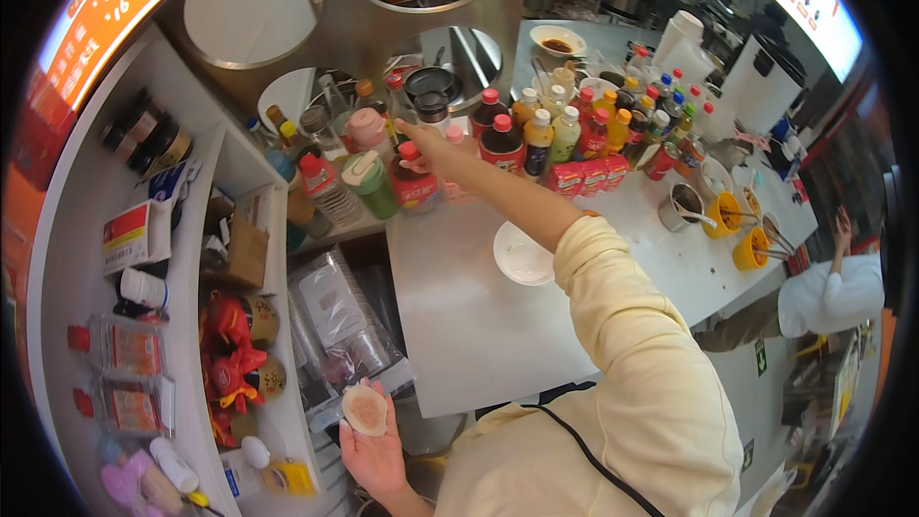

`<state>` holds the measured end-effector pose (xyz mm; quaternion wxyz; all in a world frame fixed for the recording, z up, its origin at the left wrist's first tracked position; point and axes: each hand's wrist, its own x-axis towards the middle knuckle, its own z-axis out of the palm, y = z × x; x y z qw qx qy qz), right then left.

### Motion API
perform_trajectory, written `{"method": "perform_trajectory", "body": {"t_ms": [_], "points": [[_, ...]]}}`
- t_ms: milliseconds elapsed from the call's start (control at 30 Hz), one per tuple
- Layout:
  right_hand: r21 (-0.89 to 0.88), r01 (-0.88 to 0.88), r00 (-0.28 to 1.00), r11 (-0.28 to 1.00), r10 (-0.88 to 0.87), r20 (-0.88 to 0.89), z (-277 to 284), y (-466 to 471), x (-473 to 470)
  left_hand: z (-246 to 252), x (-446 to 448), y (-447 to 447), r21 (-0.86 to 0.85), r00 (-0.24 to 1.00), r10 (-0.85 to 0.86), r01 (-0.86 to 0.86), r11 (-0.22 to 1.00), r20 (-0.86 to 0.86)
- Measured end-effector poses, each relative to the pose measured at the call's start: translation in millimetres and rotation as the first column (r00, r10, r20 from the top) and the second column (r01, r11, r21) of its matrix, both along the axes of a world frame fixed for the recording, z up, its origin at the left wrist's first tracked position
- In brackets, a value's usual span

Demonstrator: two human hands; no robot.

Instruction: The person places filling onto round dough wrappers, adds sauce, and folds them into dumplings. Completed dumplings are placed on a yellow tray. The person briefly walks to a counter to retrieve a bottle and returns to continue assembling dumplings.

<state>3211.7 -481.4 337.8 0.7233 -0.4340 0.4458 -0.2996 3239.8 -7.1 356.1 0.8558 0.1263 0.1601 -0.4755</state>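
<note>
My left hand (375, 452) is palm up at the lower middle. Across its fingers lies a round dough wrapper (365, 411) with pinkish filling spread over its centre. My right arm reaches across the counter, and my right hand (434, 151) is among the bottles at the back. Its fingers are around the red cap of a bottle (415, 190); whether they grip it cannot be told. Close by stand a green lidded jug (370, 184) and a pink lidded jug (367, 128). A white bowl (518, 258) sits on the counter, partly hidden by my right forearm.
Many drink bottles (567, 133) line the back of the white counter (459, 345). Yellow cups (751, 250) with chopsticks and a metal pot (680, 207) stand right. Shelves (194, 230) hold goods at left, beside plastic-wrapped packs (337, 309). A person (826, 298) is at far right.
</note>
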Motion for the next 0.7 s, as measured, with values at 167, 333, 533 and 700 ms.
{"method": "perform_trajectory", "body": {"t_ms": [167, 333, 533, 700], "points": [[-0.083, -0.097, 0.984, 0.992, 0.108, 0.141, 56, 20, -29, 6, 3, -20, -0.014, 0.998, -0.061, 0.061, 0.998, -0.017], [-0.174, -0.187, 0.933, 0.967, 0.230, 0.276, 144, 33, -104, 12, -14, -53, -0.026, 0.982, -0.189, 0.189, 0.982, -0.011], [-0.491, 0.024, 0.977, 0.871, 0.084, 0.197, 244, 53, -283, 18, -63, -98, -0.116, 0.933, -0.360, 0.357, 0.927, -0.009], [-0.470, 0.054, 0.992, 0.881, -0.101, -0.076, 303, 83, -492, 21, -152, -142, -0.163, 0.841, -0.539, 0.528, 0.833, -0.033]]}}
